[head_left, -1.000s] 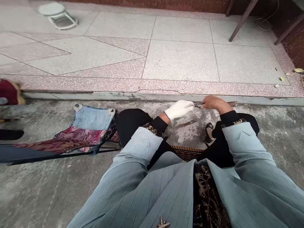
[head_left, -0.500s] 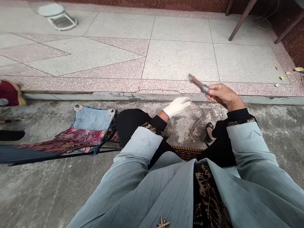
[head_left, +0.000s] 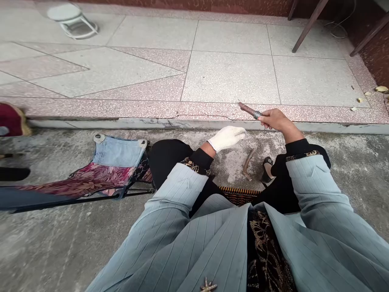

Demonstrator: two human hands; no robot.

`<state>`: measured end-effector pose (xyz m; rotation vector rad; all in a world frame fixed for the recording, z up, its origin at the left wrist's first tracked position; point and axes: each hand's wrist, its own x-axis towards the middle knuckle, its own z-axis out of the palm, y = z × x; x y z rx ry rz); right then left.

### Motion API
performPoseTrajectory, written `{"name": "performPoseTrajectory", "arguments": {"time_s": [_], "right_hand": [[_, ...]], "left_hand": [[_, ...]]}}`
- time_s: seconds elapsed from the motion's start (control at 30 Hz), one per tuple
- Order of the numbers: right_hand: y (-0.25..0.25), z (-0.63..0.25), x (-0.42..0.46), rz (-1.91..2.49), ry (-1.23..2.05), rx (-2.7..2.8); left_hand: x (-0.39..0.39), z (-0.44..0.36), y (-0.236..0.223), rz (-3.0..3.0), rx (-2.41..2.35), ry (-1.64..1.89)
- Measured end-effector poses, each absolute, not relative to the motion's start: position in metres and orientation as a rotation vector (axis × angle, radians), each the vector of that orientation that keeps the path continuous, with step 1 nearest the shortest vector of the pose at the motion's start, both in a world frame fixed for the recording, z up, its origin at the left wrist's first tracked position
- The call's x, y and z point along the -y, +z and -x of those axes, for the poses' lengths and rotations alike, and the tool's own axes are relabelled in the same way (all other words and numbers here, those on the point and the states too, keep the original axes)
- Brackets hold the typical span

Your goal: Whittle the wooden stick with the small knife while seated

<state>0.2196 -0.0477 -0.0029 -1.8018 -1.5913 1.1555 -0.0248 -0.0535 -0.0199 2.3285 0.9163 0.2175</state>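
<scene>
My right hand [head_left: 273, 119], bare, is closed around one end of a short brown stick [head_left: 247, 108] that has grey wire [head_left: 257, 115] coiled round it. The stick's other end points up and left, over the edge of the tiled step. My left hand [head_left: 227, 138] wears a white knitted glove and stays just left of and below the right, apart from it. Its fingers are curled together, and whatever may be between them is hidden. On the concrete below lies a bent piece of branch [head_left: 248, 165].
A raised tiled step [head_left: 231, 73] runs across in front. To my left stands a folding chair [head_left: 106, 174] with denim and flowered cloth. A white stool [head_left: 71, 18] is farther back. Table legs [head_left: 310, 26] stand at upper right; my shoe [head_left: 268, 170] is below.
My right hand has moved slightly left and down with the stick, and the stick's tip is lower. My left hand has barely shifted.
</scene>
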Motion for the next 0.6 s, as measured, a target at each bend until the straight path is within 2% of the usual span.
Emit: {"name": "performPoseTrajectory", "arguments": {"time_s": [0.1,0.17,0.27,0.37,0.47,0.6], "right_hand": [[-0.005,-0.215,0.048,1.966,1.082,1.873],[-0.005,-0.214,0.050,1.948,1.349,2.087],[0.000,-0.214,0.055,1.642,1.943,2.262],[0.010,-0.215,0.061,1.324,2.212,2.181],[0.022,-0.220,0.070,1.140,2.132,1.957],[0.033,-0.225,0.077,1.104,1.638,1.488]], "left_hand": [[0.056,0.026,-0.017,-2.380,-0.903,0.236],[0.057,0.029,-0.015,-2.370,-0.888,0.215],[0.056,0.032,-0.015,-2.320,-0.800,0.213],[0.054,0.034,-0.016,-2.216,-0.704,0.294],[0.055,0.032,-0.016,-1.970,-0.700,0.354],[0.061,0.027,-0.015,-1.703,-0.706,0.345]]}}
